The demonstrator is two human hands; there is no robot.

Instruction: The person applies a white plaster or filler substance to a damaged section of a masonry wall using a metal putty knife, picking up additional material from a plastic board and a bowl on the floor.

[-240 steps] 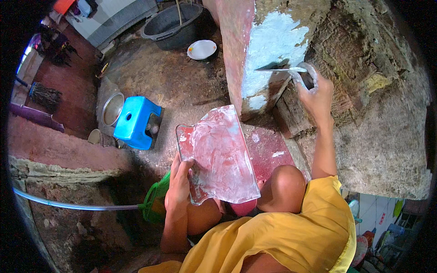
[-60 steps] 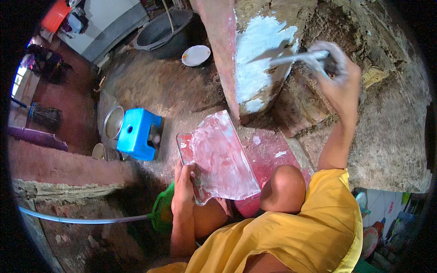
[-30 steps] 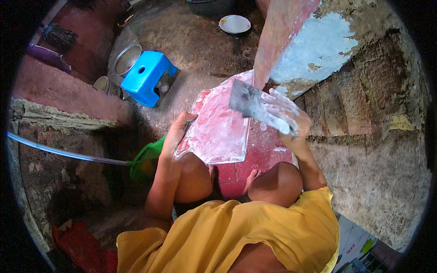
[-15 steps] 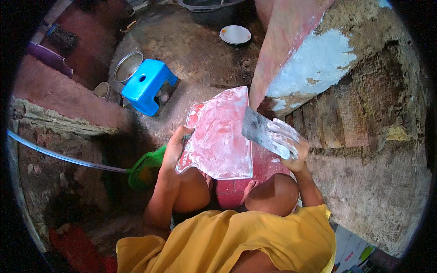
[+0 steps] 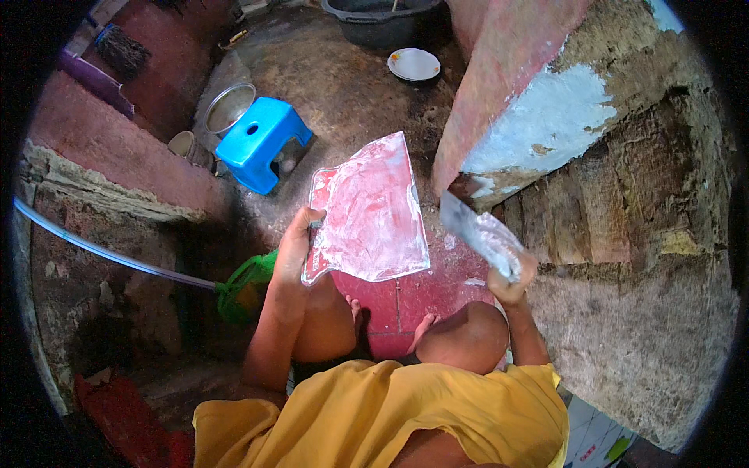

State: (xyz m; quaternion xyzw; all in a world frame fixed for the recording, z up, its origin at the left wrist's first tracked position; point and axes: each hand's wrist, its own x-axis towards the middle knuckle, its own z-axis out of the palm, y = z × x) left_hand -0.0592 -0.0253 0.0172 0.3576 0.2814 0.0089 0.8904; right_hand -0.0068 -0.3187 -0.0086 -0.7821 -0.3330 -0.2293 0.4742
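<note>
My left hand [image 5: 295, 243] is closed on the left edge of a flat red board [image 5: 370, 210], its thumb lying on the upper face. White paste is smeared over most of that face. To the right, my right hand [image 5: 512, 281] grips a broad grey scraper [image 5: 462, 218] whose blade points up and left. White paste coats the scraper near the hand. A gap separates the blade from the board's right edge. The fingers around the scraper's lower end are partly hidden.
A blue plastic stool [image 5: 261, 140] stands beyond the board, beside a round metal pan [image 5: 230, 108]. Farther back are a white plate [image 5: 414, 65] and a dark basin [image 5: 382, 27]. A rough, patched wall [image 5: 538, 117] rises on the right. A green net [image 5: 242, 292] hangs near my left forearm.
The scraper has come off the board's right edge, turning so its blade shows narrower. The board has shifted slightly left and up in view.
</note>
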